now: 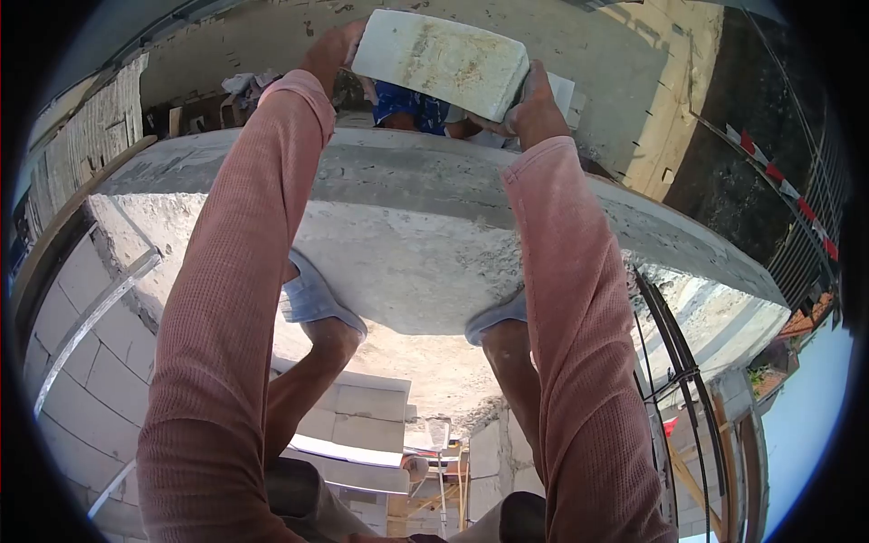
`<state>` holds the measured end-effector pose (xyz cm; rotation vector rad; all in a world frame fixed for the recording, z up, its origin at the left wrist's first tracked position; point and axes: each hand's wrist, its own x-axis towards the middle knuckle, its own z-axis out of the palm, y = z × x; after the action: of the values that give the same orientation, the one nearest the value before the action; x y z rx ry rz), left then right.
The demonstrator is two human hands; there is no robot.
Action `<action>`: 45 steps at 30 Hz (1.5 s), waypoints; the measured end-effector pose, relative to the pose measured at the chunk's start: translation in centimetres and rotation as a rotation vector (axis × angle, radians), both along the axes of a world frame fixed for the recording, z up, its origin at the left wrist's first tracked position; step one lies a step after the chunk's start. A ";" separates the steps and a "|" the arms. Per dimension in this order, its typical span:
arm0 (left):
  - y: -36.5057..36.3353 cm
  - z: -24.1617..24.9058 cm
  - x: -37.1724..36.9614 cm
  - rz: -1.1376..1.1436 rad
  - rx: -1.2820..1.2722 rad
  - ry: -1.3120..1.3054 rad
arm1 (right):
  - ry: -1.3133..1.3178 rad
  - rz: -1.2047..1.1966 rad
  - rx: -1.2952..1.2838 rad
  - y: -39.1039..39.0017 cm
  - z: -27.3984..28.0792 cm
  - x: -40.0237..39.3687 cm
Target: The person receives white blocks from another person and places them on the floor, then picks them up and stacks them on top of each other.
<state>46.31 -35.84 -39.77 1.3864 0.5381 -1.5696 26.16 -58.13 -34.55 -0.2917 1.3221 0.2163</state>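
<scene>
A pale aerated concrete block [444,61] with brownish stains is held out at arm's length past the concrete ledge [398,176]. My left hand [333,56] grips its left end, the fingers partly hidden behind the block. At the opposite end, my right hand [536,110] presses against the lower corner with the thumb up along the side. Directly beneath the block, beyond the ledge, another person in blue patterned clothing [398,104] is partly covered by it. That person's hand [466,125] shows close under the block's lower edge.
My feet in grey-blue slippers [317,294] stand at the ledge. Dark rebar [674,335] rises on the right, with red-white tape [769,167] beyond. A block wall [100,353] stands left; more blocks [362,407] lie behind my feet. The ground far below shows past the ledge.
</scene>
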 end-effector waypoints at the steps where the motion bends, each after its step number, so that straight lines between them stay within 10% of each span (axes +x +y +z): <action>1: 0.2 -0.5 -1.0 -0.040 -0.024 -0.057 | -0.021 0.015 -0.025 0.0 0.1 -0.5; 10: -4.1 8.1 -10.4 0.175 -0.159 0.299 | -0.066 0.184 0.011 -5.2 9.1 -5.7; 17: -4.6 30.6 -14.5 0.307 -0.162 0.159 | -0.152 0.331 -0.080 -7.1 23.7 -8.7; 29: 8.8 71.5 -30.0 0.639 0.067 -0.144 | -0.061 0.544 -0.077 7.5 66.0 -13.7; 45: 33.0 95.3 -58.4 1.479 0.480 -0.106 | -0.072 1.403 0.165 37.0 81.1 -22.3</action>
<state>-12.05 -2.87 55.49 0.8828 1.4767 -0.1537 3.87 -21.08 46.55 -1.0403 0.8127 1.4568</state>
